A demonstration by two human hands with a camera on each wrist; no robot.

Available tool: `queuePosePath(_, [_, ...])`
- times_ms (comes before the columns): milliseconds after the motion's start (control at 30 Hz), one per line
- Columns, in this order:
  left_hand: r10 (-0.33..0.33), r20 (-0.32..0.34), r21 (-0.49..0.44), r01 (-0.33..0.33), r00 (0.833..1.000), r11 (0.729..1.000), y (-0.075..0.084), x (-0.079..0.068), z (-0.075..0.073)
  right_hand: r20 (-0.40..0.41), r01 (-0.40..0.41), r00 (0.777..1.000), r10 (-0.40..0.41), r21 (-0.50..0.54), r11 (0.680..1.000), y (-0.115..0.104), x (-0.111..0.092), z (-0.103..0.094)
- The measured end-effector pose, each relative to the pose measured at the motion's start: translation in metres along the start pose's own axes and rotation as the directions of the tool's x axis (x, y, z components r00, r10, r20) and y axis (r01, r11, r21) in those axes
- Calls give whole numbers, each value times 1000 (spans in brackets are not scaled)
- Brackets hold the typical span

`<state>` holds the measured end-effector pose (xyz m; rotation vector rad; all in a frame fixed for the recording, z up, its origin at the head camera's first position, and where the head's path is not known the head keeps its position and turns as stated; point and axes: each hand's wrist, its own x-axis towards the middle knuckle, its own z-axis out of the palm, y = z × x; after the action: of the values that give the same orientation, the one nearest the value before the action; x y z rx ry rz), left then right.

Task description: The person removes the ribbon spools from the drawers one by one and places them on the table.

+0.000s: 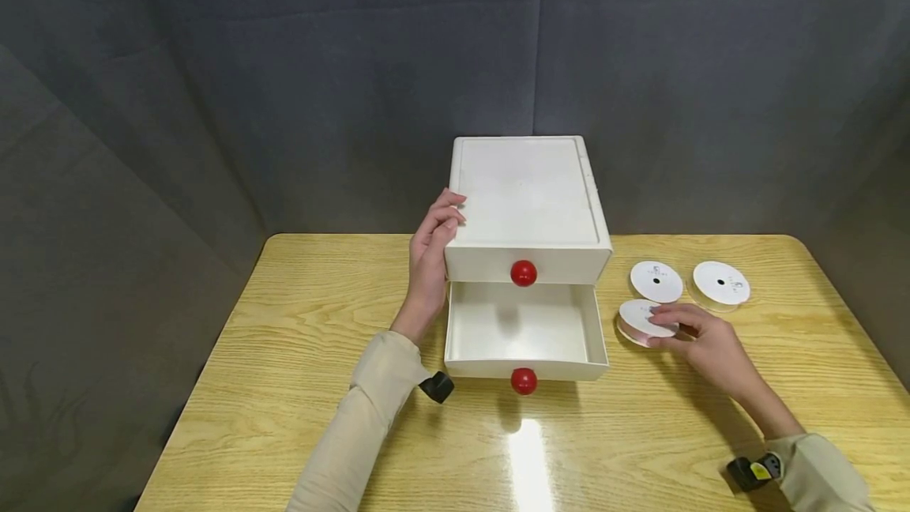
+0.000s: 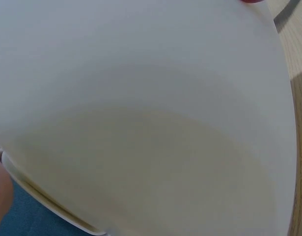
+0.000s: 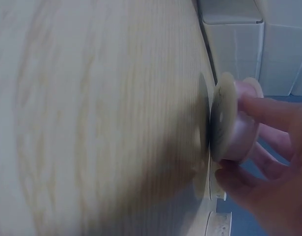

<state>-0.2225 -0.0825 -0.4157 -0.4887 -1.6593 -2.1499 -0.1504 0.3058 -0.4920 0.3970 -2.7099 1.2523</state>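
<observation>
My right hand (image 1: 711, 342) pinches a spool of pink ribbon (image 3: 245, 123) with white round ends, its fingers and thumb on the sides. In the right wrist view the spool is close over the table, its shadow right beside it. To the left stands a white two-drawer cabinet (image 1: 522, 188) with red knobs. Its lower drawer (image 1: 526, 330) is pulled out and has nothing inside; the upper drawer (image 1: 476, 265) is closed. My left hand (image 1: 429, 259) rests against the cabinet's left side, fingertips over the top edge. The cabinet's white surface fills most of the left wrist view.
Two more ribbon spools, one at the left (image 1: 656, 281) and one at the right (image 1: 720, 284), lie flat just behind my right hand. All stands on a wooden table (image 1: 313, 385), with a dark grey curtain (image 1: 341, 85) behind its far edge.
</observation>
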Motion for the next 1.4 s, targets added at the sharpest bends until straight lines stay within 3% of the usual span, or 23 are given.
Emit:
queuePosePath(267, [17,-1,-21,-17,1000,1000,0,0,0,25,65,998,-64,-53,996,8,0,0])
queuePosePath(667, [11,-1,-10,-11,1000,1000,-2,0,0,53,45,998,-42,-57,997,2,-3,-3])
queuePosePath(900, [14,3,-9,-14,1000,1000,-1,0,1,-51,4,999,-6,-42,999,-31,-7,-5])
queuePosePath(1400, [-9,2,-11,9,1000,1000,1,-1,1,-127,116,987,-100,129,985,-102,-15,-5])
